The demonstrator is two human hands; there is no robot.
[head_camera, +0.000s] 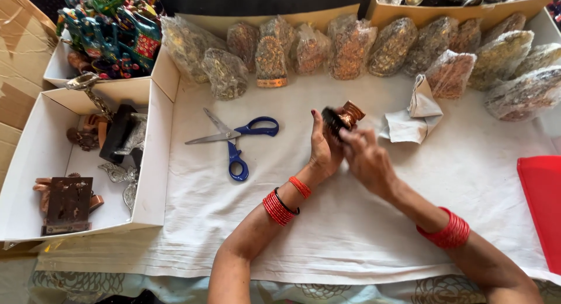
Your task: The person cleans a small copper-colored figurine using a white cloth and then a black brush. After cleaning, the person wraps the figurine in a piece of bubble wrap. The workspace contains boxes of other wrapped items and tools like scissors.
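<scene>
Both forearms come in from the near edge of the table, each wearing red bangles, over a white cloth (327,234) that covers most of its top. The left hand (324,149) is closed around a small copper-coloured figurine (345,117), gripping it from the left side, and the right hand (365,158) presses its fingers (350,136) against the piece's dark underside, so both hands hold it above the middle of the cloth. Just left of them lie scissors with blue handles (236,141), flat on the cloth. At the right edge sits a red flat thing (542,205), only partly in view. Along the left edge stands a white open box (155,158) with dark and silver metal pieces in it. Beyond the hands lies a crumpled white wrapper (412,120), and along the far edge runs a row of plastic-wrapped figurines (350,47). In the far left corner, another box holds painted animal figures (114,29).
</scene>
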